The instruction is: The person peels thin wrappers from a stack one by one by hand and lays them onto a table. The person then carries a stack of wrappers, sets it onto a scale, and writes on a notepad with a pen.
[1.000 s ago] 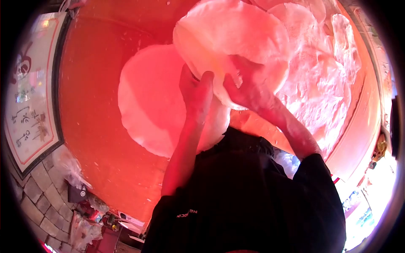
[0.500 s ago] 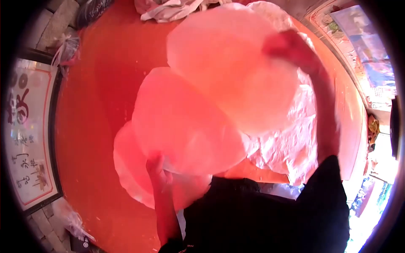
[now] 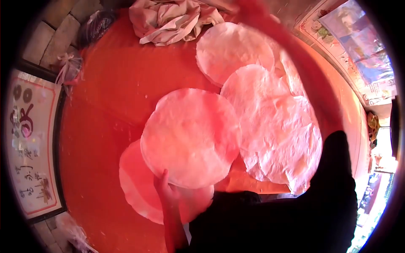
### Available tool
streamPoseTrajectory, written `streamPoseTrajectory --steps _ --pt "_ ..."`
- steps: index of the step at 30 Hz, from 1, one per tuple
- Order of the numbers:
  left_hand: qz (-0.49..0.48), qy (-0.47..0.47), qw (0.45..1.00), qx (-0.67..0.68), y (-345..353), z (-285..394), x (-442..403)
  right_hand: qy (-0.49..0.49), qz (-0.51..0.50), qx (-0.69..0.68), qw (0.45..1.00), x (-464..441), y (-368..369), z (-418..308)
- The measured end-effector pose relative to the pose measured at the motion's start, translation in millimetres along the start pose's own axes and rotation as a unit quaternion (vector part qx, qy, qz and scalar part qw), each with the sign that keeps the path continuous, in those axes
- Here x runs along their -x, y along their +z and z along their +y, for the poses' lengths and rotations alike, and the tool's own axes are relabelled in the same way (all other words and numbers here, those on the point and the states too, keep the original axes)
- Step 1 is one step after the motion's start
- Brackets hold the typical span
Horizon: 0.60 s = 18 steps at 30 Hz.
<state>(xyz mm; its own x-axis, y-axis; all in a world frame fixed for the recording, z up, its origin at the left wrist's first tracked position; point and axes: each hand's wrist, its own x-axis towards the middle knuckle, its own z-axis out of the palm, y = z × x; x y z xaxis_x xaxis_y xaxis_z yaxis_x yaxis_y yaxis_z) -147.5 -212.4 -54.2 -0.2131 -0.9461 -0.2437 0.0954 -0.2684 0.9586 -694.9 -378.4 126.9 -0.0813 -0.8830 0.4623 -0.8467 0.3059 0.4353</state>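
Note:
Several thin, round, pale flatbreads lie on an orange-red tabletop. My left hand [image 3: 166, 189] is at the near edge of the central flatbread [image 3: 190, 139]. One digit lies over its rim and the others are partly hidden, so the hand appears to pinch the edge. Under it, a lower flatbread [image 3: 137, 185] sticks out to the left and below. To the right is an overlapping, wrinkled layer of flatbreads [image 3: 270, 114], with another flatbread [image 3: 232, 52] beyond it. My right hand [image 3: 251, 10], smeared by motion, reaches to the top of the view past the far flatbread; its fingers cannot be made out.
A crumpled cloth [image 3: 173, 21] lies at the table's far edge. Left of the orange tabletop [image 3: 101, 114] stands a framed sign [image 3: 36, 143] with writing. Tied plastic bags [image 3: 69, 67] sit by the far left corner, and a printed sheet [image 3: 358, 42] is at the right.
The large round sheet under my right hand no longer spreads across the middle, and the flatbreads there now show. My right hand has moved up and away. My left hand keeps its place at the edge.

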Motion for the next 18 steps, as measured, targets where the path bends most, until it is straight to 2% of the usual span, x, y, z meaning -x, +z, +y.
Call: streamPoseTrajectory --steps 1,2,3,4,7,8,9,11,12,15,16,18 --pt "-0.024 0.040 0.997 -0.065 11.0 15.1 -0.6 -0.021 -0.043 -0.107 0.993 27.9 -1.2 -42.8" --pt "-0.034 -0.013 0.996 0.080 27.9 31.8 3.1 -0.044 -0.091 -0.224 0.969 57.3 -8.8 -87.5" --pt "-0.045 -0.066 0.972 0.223 40.6 45.3 3.5 -0.062 -0.152 -0.331 0.929 85.4 -28.9 -128.9" --pt "-0.045 -0.066 0.972 0.223 40.7 38.5 0.2 -0.078 -0.220 -0.425 0.875 112.9 -55.7 -168.3" --pt "-0.120 -0.117 0.927 0.334 53.0 31.5 -7.0 -0.102 -0.436 -0.564 0.694 169.6 -141.1 -228.4" --pt "-0.127 -0.100 0.944 0.287 65.2 41.6 -10.5 -0.101 -0.486 -0.551 0.671 177.5 -153.8 -232.2" --pt "-0.137 -0.115 0.946 0.270 68.6 39.3 -14.3 -0.103 -0.521 -0.508 0.678 180.3 -160.5 -233.9" --pt "-0.145 -0.128 0.948 0.252 73.6 39.1 -16.6 -0.177 -0.515 -0.300 0.783 181.4 -145.2 -239.2" --pt "-0.137 -0.118 0.955 0.235 76.6 41.6 -15.2 -0.160 -0.491 -0.319 0.794 173.3 -124.3 -223.1" --pt "-0.109 -0.110 0.973 0.171 65.4 42.9 -8.8 -0.079 -0.324 -0.512 0.792 115.5 -52.6 -141.1" --pt "-0.090 -0.112 0.982 0.125 57.1 41.4 -5.0 -0.081 -0.229 -0.521 0.818 93.3 -40.2 -104.1" --pt "-0.072 -0.119 0.986 0.096 36.6 34.2 4.5 -0.039 -0.168 -0.482 0.859 39.5 -58.8 -48.4"
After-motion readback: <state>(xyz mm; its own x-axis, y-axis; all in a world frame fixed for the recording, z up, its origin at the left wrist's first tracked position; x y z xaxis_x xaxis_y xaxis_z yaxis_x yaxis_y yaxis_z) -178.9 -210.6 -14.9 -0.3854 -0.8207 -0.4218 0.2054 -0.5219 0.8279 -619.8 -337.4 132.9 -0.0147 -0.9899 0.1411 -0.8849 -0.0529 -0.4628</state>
